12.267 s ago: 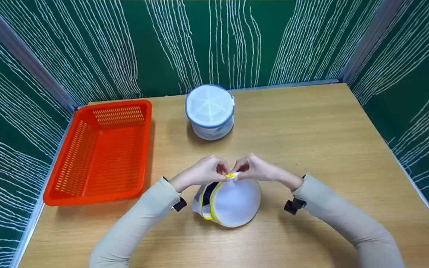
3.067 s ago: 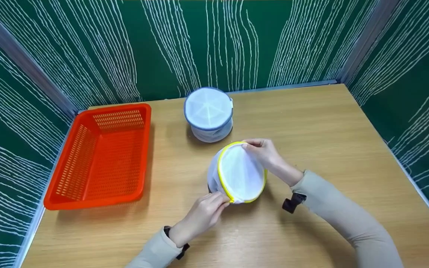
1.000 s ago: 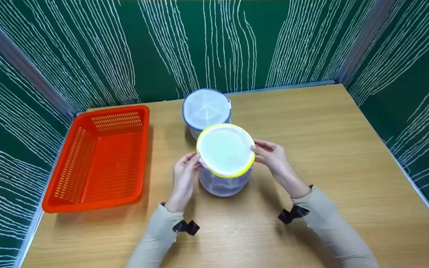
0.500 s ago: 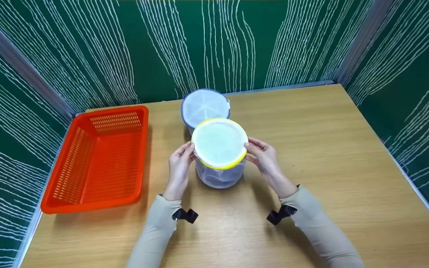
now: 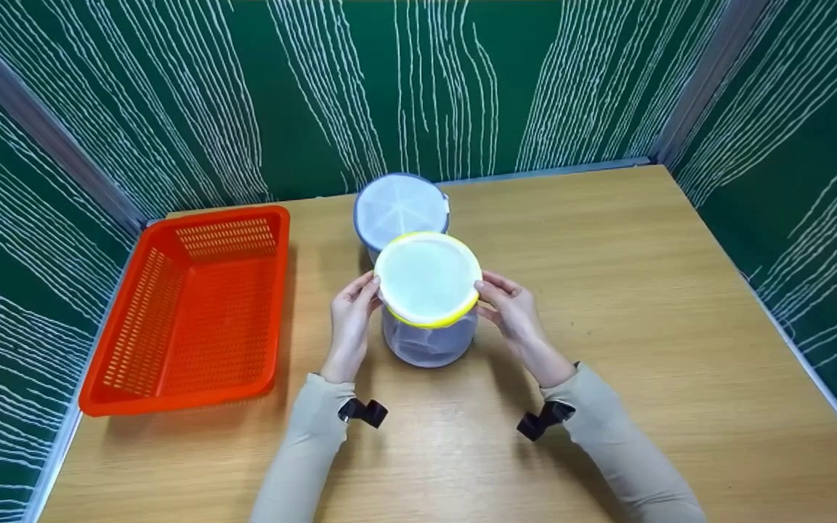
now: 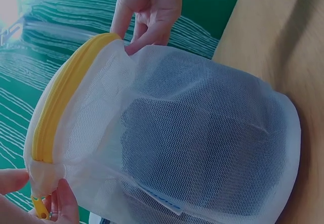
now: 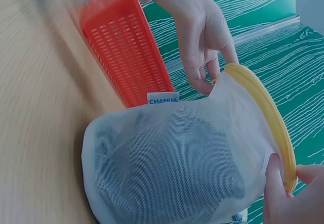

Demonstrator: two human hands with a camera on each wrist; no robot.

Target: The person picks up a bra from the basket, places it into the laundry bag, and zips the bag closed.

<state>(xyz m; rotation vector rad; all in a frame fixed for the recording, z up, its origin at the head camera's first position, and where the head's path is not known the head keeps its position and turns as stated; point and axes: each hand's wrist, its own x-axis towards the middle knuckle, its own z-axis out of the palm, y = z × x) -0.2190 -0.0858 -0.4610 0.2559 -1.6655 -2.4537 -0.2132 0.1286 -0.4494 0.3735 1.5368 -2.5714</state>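
A white mesh laundry bag point(image 5: 429, 341) with a yellow zipper point(image 6: 68, 92) round its top stands upright on the table. Through the mesh shows a dark folded item point(image 7: 177, 163), its kind unclear. My left hand point(image 5: 351, 319) pinches the left side of the rim, by the yellow zipper pull point(image 6: 39, 208). At the right side my right hand point(image 5: 516, 312) pinches the rim between thumb and fingers. The lid appears closed all round where it shows. A label point(image 7: 163, 98) sticks out from the bag's side seam.
Behind it stands a second mesh laundry bag point(image 5: 400, 207) with a blue rim, partly hidden by the first. An orange-red plastic basket point(image 5: 280, 312) is at the left of the wooden table point(image 5: 629, 312). Green panels point(image 5: 302, 145) enclose the back and sides.
Earlier the yellow-zippered bag lay tilted with a gap at its lid and both hands at the zipper. The gap closed, the bag was turned upright and shifted towards the blue-rimmed one.
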